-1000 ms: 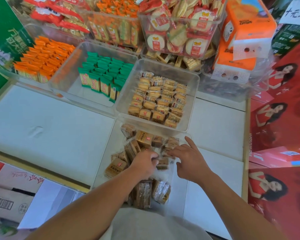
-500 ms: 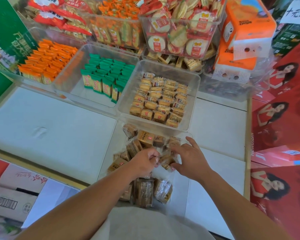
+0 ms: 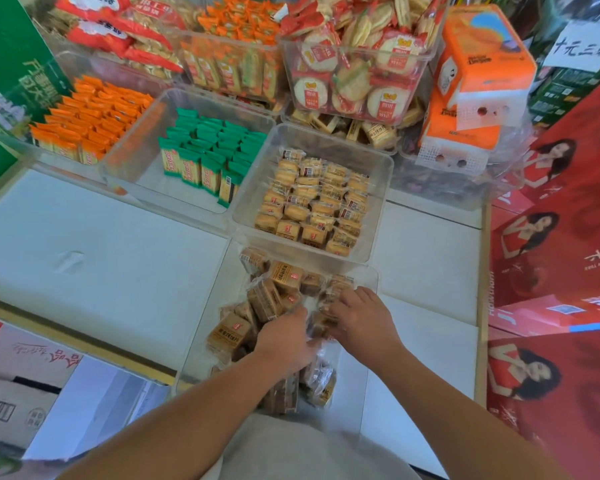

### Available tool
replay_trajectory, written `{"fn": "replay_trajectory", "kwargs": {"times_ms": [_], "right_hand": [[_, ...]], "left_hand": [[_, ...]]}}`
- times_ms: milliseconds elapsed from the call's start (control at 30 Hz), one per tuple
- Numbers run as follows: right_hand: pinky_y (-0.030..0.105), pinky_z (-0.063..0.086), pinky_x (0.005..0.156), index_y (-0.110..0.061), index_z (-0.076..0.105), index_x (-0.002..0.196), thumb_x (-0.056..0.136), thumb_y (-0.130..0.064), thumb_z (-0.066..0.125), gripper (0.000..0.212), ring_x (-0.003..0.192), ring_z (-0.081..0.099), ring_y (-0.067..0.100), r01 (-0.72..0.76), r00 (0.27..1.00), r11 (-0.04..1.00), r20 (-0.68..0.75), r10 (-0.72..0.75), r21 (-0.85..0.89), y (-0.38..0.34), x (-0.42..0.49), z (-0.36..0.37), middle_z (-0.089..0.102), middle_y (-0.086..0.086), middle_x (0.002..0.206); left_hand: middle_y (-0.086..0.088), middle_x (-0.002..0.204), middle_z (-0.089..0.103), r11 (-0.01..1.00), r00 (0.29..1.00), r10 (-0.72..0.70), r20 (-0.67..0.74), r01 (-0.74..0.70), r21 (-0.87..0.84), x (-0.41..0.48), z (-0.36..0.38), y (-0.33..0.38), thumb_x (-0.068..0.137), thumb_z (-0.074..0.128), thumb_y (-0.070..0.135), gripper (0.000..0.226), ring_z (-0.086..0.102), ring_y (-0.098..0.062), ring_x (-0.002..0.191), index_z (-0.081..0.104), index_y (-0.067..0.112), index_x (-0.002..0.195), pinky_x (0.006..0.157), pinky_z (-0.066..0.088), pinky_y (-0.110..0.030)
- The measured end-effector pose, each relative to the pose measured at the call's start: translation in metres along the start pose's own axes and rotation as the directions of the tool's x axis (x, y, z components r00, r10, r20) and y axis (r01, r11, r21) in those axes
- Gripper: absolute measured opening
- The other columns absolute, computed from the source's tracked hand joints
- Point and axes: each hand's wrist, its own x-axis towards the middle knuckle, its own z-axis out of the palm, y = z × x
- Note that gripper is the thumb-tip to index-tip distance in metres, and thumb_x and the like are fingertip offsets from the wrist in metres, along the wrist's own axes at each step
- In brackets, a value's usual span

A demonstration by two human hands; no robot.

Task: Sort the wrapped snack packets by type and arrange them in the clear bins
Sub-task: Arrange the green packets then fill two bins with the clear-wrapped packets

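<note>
The right fingers (image 3: 343, 303) bend down and leftward, curling over a clear-wrapped brown snack packet (image 3: 321, 323) that lies between the two hands. The right hand (image 3: 366, 318) is palm-down above the packets. The left hand (image 3: 284, 344) is just beside it, knuckles up; its fingers are hidden under the back of the hand and blurred, so I cannot tell whether they grip anything.

Both hands are inside the nearest clear plastic bin (image 3: 219, 292), among a loose heap of brown wrapped packets (image 3: 281, 282) lying at mixed angles. More of these sit by the near wall, under the left wrist.

Touching that bin's far edge is a second clear bin (image 3: 385, 188) holding golden-yellow wrapped packets (image 3: 312, 202) in neat rows. To its left a clear bin holds green-topped packets (image 3: 212, 150) standing upright, and further left are orange-topped packets (image 3: 90, 116) in another clear bin.

Behind them, stacked clear tubs hold round crackers in red-and-white wrappers (image 3: 354, 74). An orange-and-white carton (image 3: 478, 77) is to their right.

The bins rest on a white shelf surface (image 3: 101, 244). Red printed boxes (image 3: 561, 237) flank it on the right, and a brown cardboard box (image 3: 14, 393) lies lower left.
</note>
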Motion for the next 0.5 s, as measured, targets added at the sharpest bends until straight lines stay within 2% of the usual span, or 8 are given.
{"fn": "replay_trajectory", "kwargs": {"times_ms": [67, 100, 167, 233, 333, 400, 500], "right_hand": [[0.044, 0.042, 0.113, -0.02, 0.074, 0.091, 0.064, -0.045, 0.09, 0.04, 0.091, 0.064, 0.024, -0.029, 1.0, 0.998, -0.005, 0.029, -0.057, 0.001, -0.002, 0.002, 0.065, -0.001, 0.094], [0.049, 0.038, 0.117, -0.019, 0.074, 0.09, 0.067, -0.047, 0.087, 0.039, 0.09, 0.065, 0.024, -0.049, 0.999, 0.995, -0.016, 0.048, -0.082, 0.002, -0.003, 0.002, 0.066, 0.0, 0.092], [0.055, 0.032, 0.119, -0.019, 0.074, 0.084, 0.07, -0.048, 0.085, 0.034, 0.082, 0.064, 0.024, -0.099, 0.994, 0.99, -0.048, 0.095, -0.097, 0.002, -0.006, 0.001, 0.065, -0.002, 0.082], [0.057, 0.026, 0.121, -0.021, 0.073, 0.085, 0.069, -0.05, 0.085, 0.035, 0.08, 0.065, 0.021, -0.105, 0.993, 0.992, -0.062, 0.1, -0.076, 0.005, -0.012, -0.002, 0.064, -0.005, 0.078], [0.061, 0.024, 0.12, -0.023, 0.074, 0.097, 0.072, -0.06, 0.079, 0.045, 0.09, 0.067, 0.02, -0.057, 0.998, 0.995, -0.033, 0.054, -0.08, 0.009, -0.022, -0.004, 0.067, -0.006, 0.085], [0.063, 0.028, 0.119, -0.025, 0.075, 0.1, 0.08, -0.062, 0.064, 0.043, 0.093, 0.067, 0.018, -0.062, 0.996, 0.998, -0.059, 0.063, 0.021, 0.007, -0.024, -0.006, 0.07, -0.008, 0.088], [0.056, 0.024, 0.121, -0.031, 0.074, 0.106, 0.082, -0.068, 0.061, 0.046, 0.1, 0.066, 0.011, -0.098, 0.992, 0.943, -0.045, 0.118, 0.319, 0.003, -0.024, -0.009, 0.072, -0.015, 0.095]], "left_hand": [[0.0, 0.105, 0.069, 0.999, 1.0, -0.014, -0.027, 0.013, -0.039, 0.007, -0.004, 0.003, 0.093, 0.063, 0.046, 0.046, 0.068, -0.024, 0.099, 0.048, 0.026, 0.132, 0.08, 0.056, -0.037], [0.0, 0.105, 0.07, 1.0, 1.0, -0.014, -0.024, 0.013, -0.025, 0.01, -0.005, 0.005, 0.094, 0.065, 0.044, 0.042, 0.068, -0.024, 0.099, 0.052, 0.028, 0.131, 0.078, 0.055, -0.035], [0.003, 0.104, 0.07, 1.0, 1.0, -0.003, -0.024, 0.003, -0.004, 0.016, -0.005, 0.006, 0.095, 0.065, 0.042, 0.027, 0.067, -0.022, 0.096, 0.062, 0.029, 0.118, 0.077, 0.054, -0.033], [0.005, 0.097, 0.07, 0.998, 0.999, 0.023, -0.035, -0.025, -0.055, 0.016, -0.003, 0.003, 0.098, 0.063, 0.038, 0.013, 0.066, -0.019, 0.088, 0.067, 0.027, 0.103, 0.077, 0.057, -0.036], [0.01, 0.083, 0.065, 0.982, 0.996, 0.072, -0.053, -0.08, -0.172, 0.009, -0.002, -0.01, 0.1, 0.062, 0.031, 0.012, 0.061, -0.012, 0.076, 0.062, 0.027, 0.088, 0.067, 0.052, -0.032], [0.01, 0.082, 0.065, 0.957, 0.997, 0.052, -0.055, -0.066, -0.282, 0.003, -0.004, -0.023, 0.1, 0.063, 0.033, 0.017, 0.061, -0.007, 0.078, 0.058, 0.031, 0.084, 0.067, 0.047, -0.026], [0.007, 0.088, 0.072, 0.881, 0.998, -0.039, -0.041, 0.015, -0.473, -0.003, -0.005, -0.031, 0.1, 0.062, 0.036, 0.014, 0.07, -0.01, 0.086, 0.059, 0.032, 0.086, 0.075, 0.058, -0.035]]}}
